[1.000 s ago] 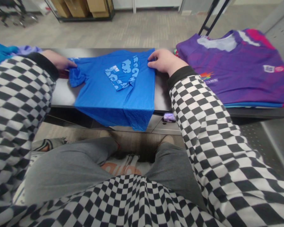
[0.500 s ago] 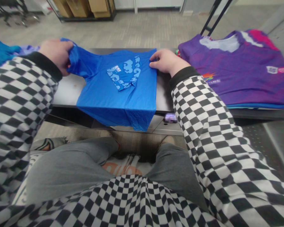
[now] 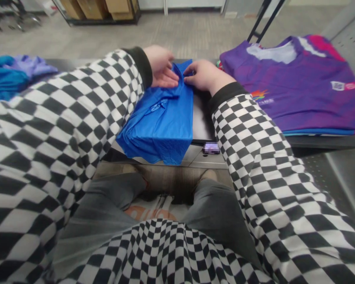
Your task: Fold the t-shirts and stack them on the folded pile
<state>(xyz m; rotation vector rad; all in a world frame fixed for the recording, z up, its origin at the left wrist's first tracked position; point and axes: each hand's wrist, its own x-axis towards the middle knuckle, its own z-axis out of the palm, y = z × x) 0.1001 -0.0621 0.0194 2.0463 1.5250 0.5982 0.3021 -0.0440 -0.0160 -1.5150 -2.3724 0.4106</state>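
Note:
A blue T-shirt (image 3: 171,122) lies on the table, partly folded over itself, its lower edge hanging past the front. My left hand (image 3: 162,69) reaches across the folded part near the back edge. Its fingers are stretched out, apart from the thumb, with blue cloth beside the fingertips. My right hand (image 3: 204,77) is curled at the shirt's back right corner, with thumb and forefinger closed on the cloth edge. Most of the light-blue cloud print is covered by the fold; a small patch shows.
A stack of folded shirts with a purple one (image 3: 307,94) on top stands to the right. Teal cloth (image 3: 6,79) and lilac cloth (image 3: 34,69) lie crumpled at the left. A shelf with cardboard boxes (image 3: 91,8) stands across the floor.
My left hand has moved right, bringing the shirt's left side and sleeve over the middle and covering most of the print. My right hand has stayed at the right corner.

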